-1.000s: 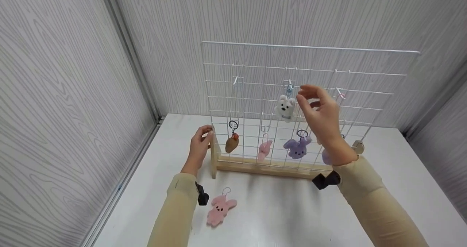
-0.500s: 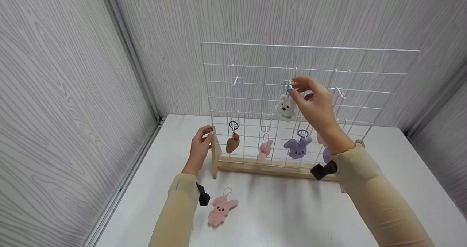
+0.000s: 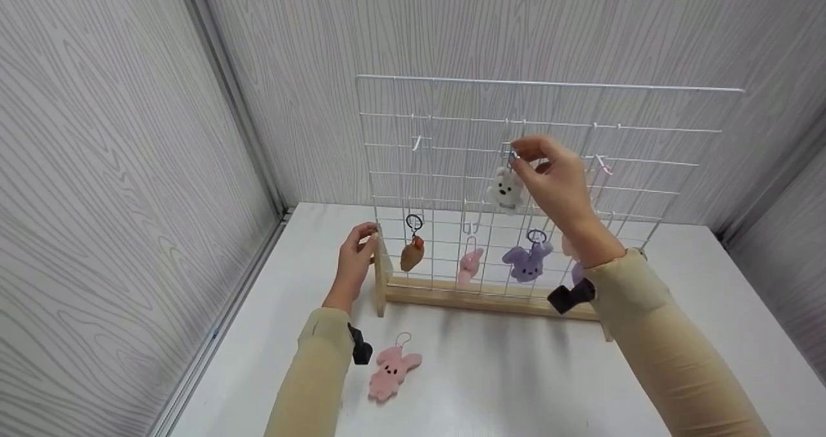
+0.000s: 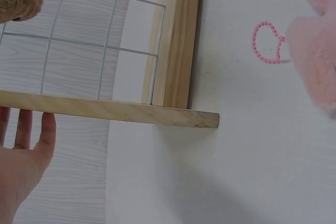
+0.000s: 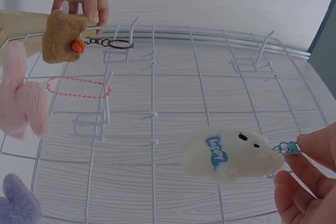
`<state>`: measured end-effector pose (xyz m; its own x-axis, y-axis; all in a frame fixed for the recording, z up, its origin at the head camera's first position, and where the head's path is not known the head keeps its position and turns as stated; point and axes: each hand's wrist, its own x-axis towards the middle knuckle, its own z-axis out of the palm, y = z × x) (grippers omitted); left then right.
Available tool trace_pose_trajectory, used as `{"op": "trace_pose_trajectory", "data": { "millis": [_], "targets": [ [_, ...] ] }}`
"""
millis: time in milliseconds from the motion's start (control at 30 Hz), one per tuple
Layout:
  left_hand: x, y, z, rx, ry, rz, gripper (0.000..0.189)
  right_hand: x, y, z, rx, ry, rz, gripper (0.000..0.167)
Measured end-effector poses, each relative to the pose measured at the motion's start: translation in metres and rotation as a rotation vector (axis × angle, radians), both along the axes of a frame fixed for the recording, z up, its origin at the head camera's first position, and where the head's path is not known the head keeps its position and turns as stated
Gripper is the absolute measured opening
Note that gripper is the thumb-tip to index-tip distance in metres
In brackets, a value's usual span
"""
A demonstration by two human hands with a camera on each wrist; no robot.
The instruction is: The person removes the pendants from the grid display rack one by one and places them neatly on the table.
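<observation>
My right hand [image 3: 552, 175] pinches the blue clasp [image 5: 287, 148] of a white plush bear keychain [image 3: 505, 190] at an upper hook of the wire grid rack [image 3: 445, 175]. The bear hangs below my fingertips, and its blue "happy" patch shows in the right wrist view. At the rack's left end, my left hand [image 3: 353, 256] holds the wooden side post [image 3: 379, 282]; in the left wrist view its fingertips [image 4: 47, 124] meet the post's outer edge. A pink plush bunny keychain [image 3: 390, 371] lies on the white table in front, its beaded loop [image 4: 266, 43] spread out.
Lower hooks carry a brown plush with an orange bell [image 3: 412, 254], a pink plush [image 3: 470, 266] and a purple bunny [image 3: 527, 261]. More plush hangs partly hidden behind my right forearm. A bare hook [image 3: 417, 142] sits upper left. Patterned walls stand behind and to the left.
My right hand has moved left from beside the bear and now pinches its clasp. The left hand stays at the post, and the pink bunny keeps its place.
</observation>
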<state>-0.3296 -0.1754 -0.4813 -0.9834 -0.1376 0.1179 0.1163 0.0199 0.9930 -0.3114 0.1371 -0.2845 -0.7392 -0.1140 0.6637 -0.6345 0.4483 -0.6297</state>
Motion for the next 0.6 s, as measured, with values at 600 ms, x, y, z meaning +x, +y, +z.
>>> {"op": "trace_pose_trajectory", "data": {
  "millis": [600],
  "targets": [
    [0.001,0.001,-0.001,-0.003,0.043,0.015,0.029,0.014,-0.001,0.005,-0.067,0.035,0.06,0.014]
  ]
}}
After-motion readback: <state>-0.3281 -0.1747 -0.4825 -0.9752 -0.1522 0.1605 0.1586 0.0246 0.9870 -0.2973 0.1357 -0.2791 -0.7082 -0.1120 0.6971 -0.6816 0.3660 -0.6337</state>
